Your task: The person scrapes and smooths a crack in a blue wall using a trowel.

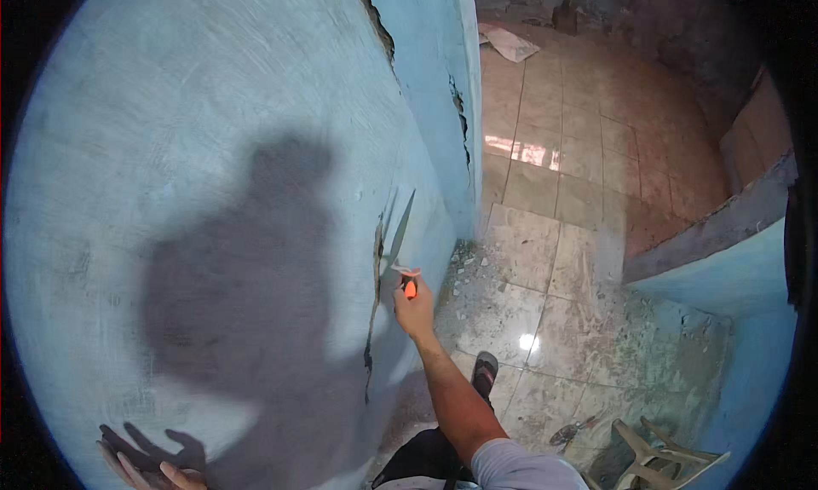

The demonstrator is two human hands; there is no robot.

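My right hand (pixel 413 315) is closed round the orange-and-black handle of a scraper (pixel 400 230). Its pointed metal blade angles upward at the light blue wall (pixel 111 192), just right of a long vertical crack (pixel 371 319); whether it touches the wall is hard to tell. At the lower left edge my left hand (pixel 153 469) has its fingers apart and raised beside the wall, holding nothing visible. My shadow covers much of the wall.
A tiled floor (pixel 558 260) with rubble lies right of the wall. A beige plastic chair (pixel 648 456) and a metal tool (pixel 571 430) are at lower right. A low blue partition (pixel 707 260) curves along the right; a pale sack (pixel 511 43) lies at top.
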